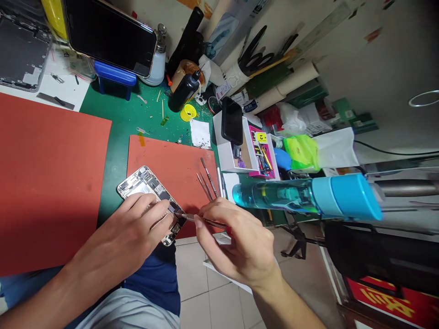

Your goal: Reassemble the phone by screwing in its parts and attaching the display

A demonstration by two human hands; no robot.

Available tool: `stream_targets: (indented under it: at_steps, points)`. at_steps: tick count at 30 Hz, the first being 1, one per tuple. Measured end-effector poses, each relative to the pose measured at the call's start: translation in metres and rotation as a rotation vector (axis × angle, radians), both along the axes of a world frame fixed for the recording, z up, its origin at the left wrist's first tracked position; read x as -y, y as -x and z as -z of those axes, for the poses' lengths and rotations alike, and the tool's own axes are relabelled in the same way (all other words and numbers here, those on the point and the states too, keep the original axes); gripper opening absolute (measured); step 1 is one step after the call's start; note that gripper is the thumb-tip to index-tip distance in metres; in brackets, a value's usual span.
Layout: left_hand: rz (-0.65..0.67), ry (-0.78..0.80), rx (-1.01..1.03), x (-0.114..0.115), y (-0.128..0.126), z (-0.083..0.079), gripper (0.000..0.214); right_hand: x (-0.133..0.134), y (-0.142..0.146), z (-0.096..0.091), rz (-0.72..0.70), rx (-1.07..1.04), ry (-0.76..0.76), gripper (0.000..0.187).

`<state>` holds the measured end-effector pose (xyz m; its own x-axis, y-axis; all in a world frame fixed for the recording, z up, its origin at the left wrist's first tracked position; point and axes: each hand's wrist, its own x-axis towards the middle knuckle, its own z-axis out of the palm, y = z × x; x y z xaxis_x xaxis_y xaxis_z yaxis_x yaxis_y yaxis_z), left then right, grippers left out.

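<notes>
An opened smartphone, its inner boards and metal parts bare, lies tilted on the red-brown mat near the front edge. My left hand rests across it, the curled fingers steadying it and hiding its middle. Pinched in my right hand is a thin metal pry tool with a ridged handle. Its tip reaches to the phone's right side, by a dark part there; whether it touches is too small to tell. Just beyond my right fingers lie tweezers and a slim metal tool.
A blue water bottle lies or leans at the right. White organizer boxes hold tools and a black phone. Behind stand a phone on a blue holder, a dark dropper bottle and a yellow cap. Another red-brown mat covers the left.
</notes>
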<state>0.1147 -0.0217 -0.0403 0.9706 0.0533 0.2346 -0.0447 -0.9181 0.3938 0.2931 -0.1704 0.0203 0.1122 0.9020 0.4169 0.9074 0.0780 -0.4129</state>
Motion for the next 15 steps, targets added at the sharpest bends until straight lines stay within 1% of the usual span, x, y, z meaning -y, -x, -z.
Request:
stream_targets:
  at_steps: [4, 7, 12, 14, 15]
  points:
    - [-0.002, 0.002, 0.012, -0.0004, 0.0005, 0.0002, 0.029, -0.0001, -0.0003, -0.0007, 0.033, 0.071, -0.002, 0.023]
    - [0.003, -0.013, 0.015, -0.0005, 0.0000, -0.0001, 0.030, -0.0003, -0.0001, -0.0006, 0.055, 0.077, 0.007, 0.021]
    - [-0.007, -0.041, 0.030, 0.0007, 0.0009, 0.0020, 0.028, 0.0012, -0.0003, -0.0032, 0.039, 0.080, 0.004, 0.024]
    - [-0.010, -0.042, 0.042, 0.0013, 0.0032, 0.0044, 0.032, 0.0057, -0.0006, -0.0044, 0.071, 0.046, -0.033, 0.027]
    - [-0.008, -0.047, 0.054, 0.0013, 0.0045, 0.0057, 0.035, 0.0092, -0.0007, -0.0040, 0.114, 0.022, -0.066, 0.030]
